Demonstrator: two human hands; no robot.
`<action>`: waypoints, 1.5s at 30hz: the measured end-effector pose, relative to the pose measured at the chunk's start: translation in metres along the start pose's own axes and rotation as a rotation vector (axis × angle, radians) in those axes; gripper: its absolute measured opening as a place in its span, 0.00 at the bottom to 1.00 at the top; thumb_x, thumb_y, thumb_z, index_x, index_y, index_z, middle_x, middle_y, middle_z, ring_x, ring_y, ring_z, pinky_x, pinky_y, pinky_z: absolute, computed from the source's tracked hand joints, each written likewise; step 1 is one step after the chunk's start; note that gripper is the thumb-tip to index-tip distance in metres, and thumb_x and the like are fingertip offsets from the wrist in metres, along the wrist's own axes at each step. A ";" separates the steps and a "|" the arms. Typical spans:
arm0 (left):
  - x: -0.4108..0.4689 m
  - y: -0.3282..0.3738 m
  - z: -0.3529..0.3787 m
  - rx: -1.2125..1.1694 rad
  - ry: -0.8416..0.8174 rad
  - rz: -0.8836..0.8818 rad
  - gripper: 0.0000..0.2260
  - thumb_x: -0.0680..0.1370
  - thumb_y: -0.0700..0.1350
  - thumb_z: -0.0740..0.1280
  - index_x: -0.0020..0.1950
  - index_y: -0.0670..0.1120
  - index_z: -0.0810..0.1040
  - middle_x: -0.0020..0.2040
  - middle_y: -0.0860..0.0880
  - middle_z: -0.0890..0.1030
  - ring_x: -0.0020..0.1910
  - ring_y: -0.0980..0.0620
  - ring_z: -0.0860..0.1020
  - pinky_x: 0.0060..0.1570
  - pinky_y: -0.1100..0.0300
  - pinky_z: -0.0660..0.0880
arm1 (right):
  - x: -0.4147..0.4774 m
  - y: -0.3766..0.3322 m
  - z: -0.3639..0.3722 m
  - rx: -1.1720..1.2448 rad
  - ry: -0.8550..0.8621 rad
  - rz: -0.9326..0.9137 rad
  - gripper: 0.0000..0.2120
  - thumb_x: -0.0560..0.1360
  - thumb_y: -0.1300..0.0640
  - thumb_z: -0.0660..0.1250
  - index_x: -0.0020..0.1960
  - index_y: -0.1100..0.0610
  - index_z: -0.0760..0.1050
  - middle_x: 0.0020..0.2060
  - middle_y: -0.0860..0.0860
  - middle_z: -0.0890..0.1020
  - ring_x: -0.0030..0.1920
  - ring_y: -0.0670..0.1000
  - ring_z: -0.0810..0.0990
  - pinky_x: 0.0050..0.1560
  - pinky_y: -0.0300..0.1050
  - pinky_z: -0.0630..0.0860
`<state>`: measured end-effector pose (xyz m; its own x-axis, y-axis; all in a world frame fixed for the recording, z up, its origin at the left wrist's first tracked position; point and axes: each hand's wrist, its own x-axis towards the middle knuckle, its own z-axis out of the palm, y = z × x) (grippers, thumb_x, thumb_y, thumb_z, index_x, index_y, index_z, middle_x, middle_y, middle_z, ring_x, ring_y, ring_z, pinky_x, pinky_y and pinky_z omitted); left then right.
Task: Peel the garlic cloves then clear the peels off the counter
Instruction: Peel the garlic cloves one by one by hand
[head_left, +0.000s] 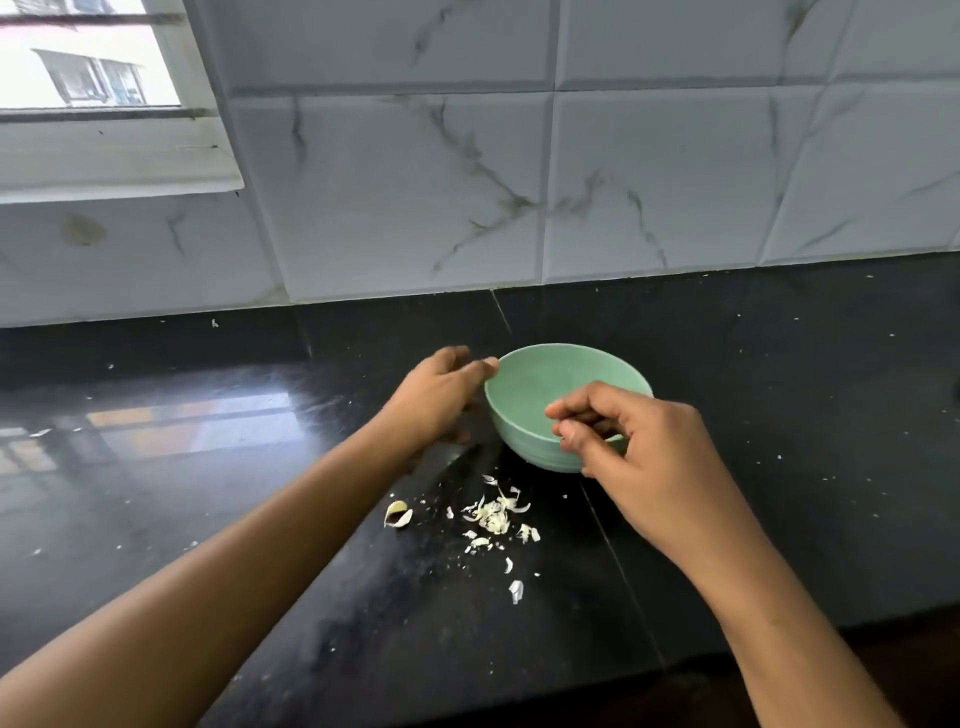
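Observation:
A pale green bowl (524, 384) stands on the black counter (779, 415). My left hand (436, 400) rests against the bowl's left side, thumb touching the rim. Over the bowl's near rim hovers my right hand (649, 457), fingers curled and pinched together; whether something small is between them I cannot tell. The bowl's inside looks bare where it shows. A heap of white garlic peels (496, 514) lies on the counter just in front of the bowl. One larger curled peel (398, 514) lies to their left, and stray flakes (515, 590) trail toward me.
A marble-tiled wall (519, 182) backs the counter, with a window (88, 57) at the upper left. Tiny white specks dot the counter. The counter's front edge (779, 642) runs across the lower right.

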<state>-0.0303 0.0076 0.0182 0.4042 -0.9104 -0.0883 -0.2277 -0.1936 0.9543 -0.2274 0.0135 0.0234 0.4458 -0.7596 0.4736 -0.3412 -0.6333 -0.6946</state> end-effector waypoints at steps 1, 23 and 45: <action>-0.005 -0.002 -0.013 0.014 0.008 0.049 0.18 0.79 0.49 0.65 0.68 0.48 0.70 0.58 0.48 0.79 0.48 0.51 0.81 0.36 0.57 0.78 | -0.006 -0.002 0.005 0.005 -0.025 -0.008 0.07 0.74 0.61 0.70 0.46 0.51 0.82 0.39 0.39 0.83 0.42 0.40 0.81 0.42 0.42 0.81; -0.032 -0.072 -0.072 0.836 0.191 0.278 0.04 0.72 0.53 0.71 0.46 0.58 0.83 0.42 0.57 0.80 0.43 0.54 0.77 0.41 0.60 0.72 | 0.048 -0.006 0.130 -0.312 -0.374 0.039 0.04 0.72 0.59 0.70 0.47 0.53 0.81 0.45 0.51 0.82 0.46 0.51 0.79 0.44 0.41 0.72; -0.051 -0.057 -0.065 -0.486 -0.146 0.048 0.08 0.67 0.43 0.69 0.44 0.43 0.81 0.34 0.50 0.81 0.22 0.60 0.70 0.17 0.71 0.62 | 0.024 -0.018 0.111 0.507 -0.039 0.044 0.07 0.71 0.64 0.73 0.45 0.53 0.82 0.37 0.49 0.81 0.31 0.44 0.80 0.30 0.40 0.79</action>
<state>0.0200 0.0888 -0.0127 0.2678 -0.9623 -0.0466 0.2097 0.0110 0.9777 -0.1191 0.0229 -0.0130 0.4738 -0.7717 0.4243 0.0802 -0.4420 -0.8934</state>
